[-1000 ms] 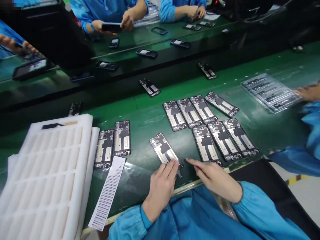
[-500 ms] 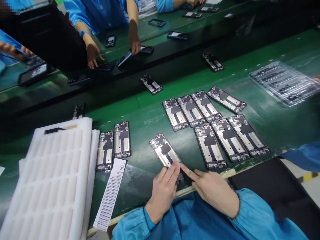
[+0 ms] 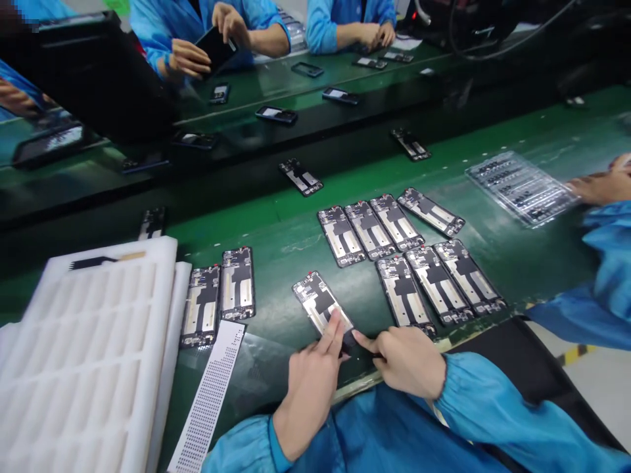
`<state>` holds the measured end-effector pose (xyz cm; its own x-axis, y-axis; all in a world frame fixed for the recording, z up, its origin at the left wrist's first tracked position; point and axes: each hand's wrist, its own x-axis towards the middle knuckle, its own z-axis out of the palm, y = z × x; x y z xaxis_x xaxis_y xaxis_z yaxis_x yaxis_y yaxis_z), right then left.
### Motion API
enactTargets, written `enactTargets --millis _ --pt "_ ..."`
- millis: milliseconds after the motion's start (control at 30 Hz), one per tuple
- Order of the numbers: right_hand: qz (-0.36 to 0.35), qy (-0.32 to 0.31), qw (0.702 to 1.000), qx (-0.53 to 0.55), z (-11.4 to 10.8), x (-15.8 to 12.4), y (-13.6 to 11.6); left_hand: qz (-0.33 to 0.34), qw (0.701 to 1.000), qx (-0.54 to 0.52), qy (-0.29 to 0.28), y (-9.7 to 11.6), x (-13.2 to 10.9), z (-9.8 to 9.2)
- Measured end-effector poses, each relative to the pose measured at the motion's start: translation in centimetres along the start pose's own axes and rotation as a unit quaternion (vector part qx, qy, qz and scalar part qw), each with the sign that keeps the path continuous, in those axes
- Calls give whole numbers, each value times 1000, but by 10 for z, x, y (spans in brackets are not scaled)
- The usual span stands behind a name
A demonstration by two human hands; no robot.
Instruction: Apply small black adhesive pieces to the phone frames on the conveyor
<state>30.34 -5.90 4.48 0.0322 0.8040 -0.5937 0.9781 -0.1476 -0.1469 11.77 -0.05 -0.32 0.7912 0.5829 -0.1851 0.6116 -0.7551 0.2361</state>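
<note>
An open phone frame [image 3: 318, 304] lies on the green bench in front of me, its near end under my fingers. My left hand [image 3: 310, 381] rests on that end with its index finger stretched out along the frame. My right hand [image 3: 404, 358] is curled, its index fingertip pressing on the frame's bottom edge beside the left finger; whether it holds anything is hidden. Several more phone frames [image 3: 404, 253] lie in two rows to the right. Two others [image 3: 219, 299] sit to the left.
A white foam tray [image 3: 83, 355] with a small brush [image 3: 98, 261] fills the left. A perforated white strip [image 3: 207, 394] lies by it. A clear plastic tray [image 3: 520, 187] sits far right under another person's hand [image 3: 599, 184]. People in blue sleeves handle phones across the belt.
My right hand has curled in from flat to a pressed fingertip at the frame's end. My left index finger slid further onto the frame. The view shifted slightly.
</note>
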Motion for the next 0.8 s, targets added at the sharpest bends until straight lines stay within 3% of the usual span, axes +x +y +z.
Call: enactTargets --millis 167,300,433,533,600,633,733,800 --pt "39 -18 999 9 -5 3 -6 -26 999 -16 -33 3 0 -3" --pt "45 -17 999 20 -7 7 -3 -46 998 31 -28 6 8 -2" --pt "3 96 991 93 -5 27 -3 -7 998 45 42 1 9 -1" --pt "63 165 981 81 9 46 -13 7 981 -3 192 -17 -8 -15" --pt "79 159 982 59 20 53 -17 7 949 -55 310 -29 -29 -29" --pt "69 152 984 56 24 54 -17 9 937 -77 342 -33 -40 -36" --pt "33 135 989 56 20 56 -12 29 932 -147 330 -38 -72 -50" --pt "18 131 990 52 0 68 -9 41 936 -195 290 -36 -82 -53"
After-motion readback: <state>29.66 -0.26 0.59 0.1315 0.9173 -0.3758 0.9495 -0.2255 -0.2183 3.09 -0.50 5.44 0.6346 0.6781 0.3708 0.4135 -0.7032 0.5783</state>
